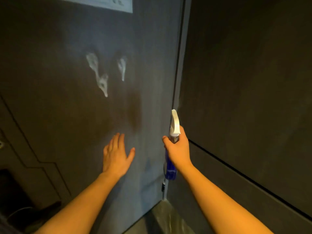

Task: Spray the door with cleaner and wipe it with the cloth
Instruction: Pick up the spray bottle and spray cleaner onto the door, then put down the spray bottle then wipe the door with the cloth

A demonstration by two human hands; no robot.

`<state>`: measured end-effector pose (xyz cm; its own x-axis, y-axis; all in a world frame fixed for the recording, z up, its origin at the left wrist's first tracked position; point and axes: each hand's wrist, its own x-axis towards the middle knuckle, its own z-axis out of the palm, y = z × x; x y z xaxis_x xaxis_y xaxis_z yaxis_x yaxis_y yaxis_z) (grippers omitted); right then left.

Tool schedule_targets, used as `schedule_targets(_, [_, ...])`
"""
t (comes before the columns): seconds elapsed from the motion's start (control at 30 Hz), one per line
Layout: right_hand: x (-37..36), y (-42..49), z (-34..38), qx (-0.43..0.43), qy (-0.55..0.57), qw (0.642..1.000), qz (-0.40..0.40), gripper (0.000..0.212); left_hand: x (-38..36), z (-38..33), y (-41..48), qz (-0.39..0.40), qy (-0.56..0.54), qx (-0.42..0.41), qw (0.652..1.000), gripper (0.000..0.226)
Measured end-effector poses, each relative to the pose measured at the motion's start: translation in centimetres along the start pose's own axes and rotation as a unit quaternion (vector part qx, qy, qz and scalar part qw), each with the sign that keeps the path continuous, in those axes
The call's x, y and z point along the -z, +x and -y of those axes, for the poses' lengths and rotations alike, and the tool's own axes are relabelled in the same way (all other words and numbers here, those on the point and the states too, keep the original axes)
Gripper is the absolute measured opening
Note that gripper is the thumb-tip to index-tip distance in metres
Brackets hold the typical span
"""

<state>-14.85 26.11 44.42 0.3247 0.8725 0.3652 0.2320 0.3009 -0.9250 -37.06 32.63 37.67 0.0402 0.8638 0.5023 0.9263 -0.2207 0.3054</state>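
Both forearms reached toward the door (67, 81). The right hand (179, 149) had its grip clenched round the neck of the spray bottle (171, 168), white nozzle (174, 122) up, beside the door's right edge. The left hand (116, 156) lay released and flat, fingers spread, against or just off the door below three white patches of cleaner foam (101, 76). No cloth was visible. The foam appeared to be running downward; left unwiped, it would likely streak or drip to the floor (168, 220). A bare palm smearing it would probably mark the panel, and the notice (101, 4) above could catch overspray.
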Motion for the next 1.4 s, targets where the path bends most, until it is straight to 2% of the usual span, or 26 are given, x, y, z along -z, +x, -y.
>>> schedule_targets(0.3, [14.2, -9.7, -10.0, -0.097, -0.059, 0.989, -0.098, 0.053, -12.3, -11.1, -15.1, 0.186, -0.039, -0.072, 0.979, 0.080])
schedule_targets(0.37, [17.1, -12.3, -12.8, -0.131, -0.071, 0.981, -0.125, 0.057, -15.0, -13.1, -18.6, 0.208, -0.061, -0.095, 0.972, 0.077])
schedule_targets(0.47, [20.9, -16.6, -17.5, -0.171, -0.090, 0.967, -0.169, 0.061, -19.0, -15.8, -24.4, 0.284, -0.052, -0.115, 0.950, 0.078])
schedule_targets(0.6, [25.2, -21.3, -24.1, -0.188, -0.127, 0.952, -0.206, 0.064, -24.3, -18.5, -32.1, 0.371, -0.054, -0.122, 0.919, 0.086])
schedule_targets(0.87, [28.2, -25.3, -37.4, -0.173, -0.176, 0.929, -0.277, 0.064, -36.4, -22.6, -43.0, 0.471, -0.104, -0.126, 0.867, 0.093])
schedule_targets(1.0, [27.9, -26.3, -43.3, -0.178, -0.196, 0.922, -0.283, 0.064, -42.0, -22.8, -47.7, 0.478, -0.095, -0.162, 0.858, 0.102])
schedule_targets(1.13, [27.9, -26.8, -47.2, -0.169, -0.186, 0.923, -0.292, 0.067, -44.2, -22.7, -50.3, 0.427, -0.063, -0.189, 0.882, 0.101])
schedule_targets(1.4, [28.1, -26.7, -49.1, -0.153, -0.177, 0.926, -0.297, 0.068, -44.9, -22.6, -51.1, 0.424, -0.039, -0.188, 0.885, 0.103])
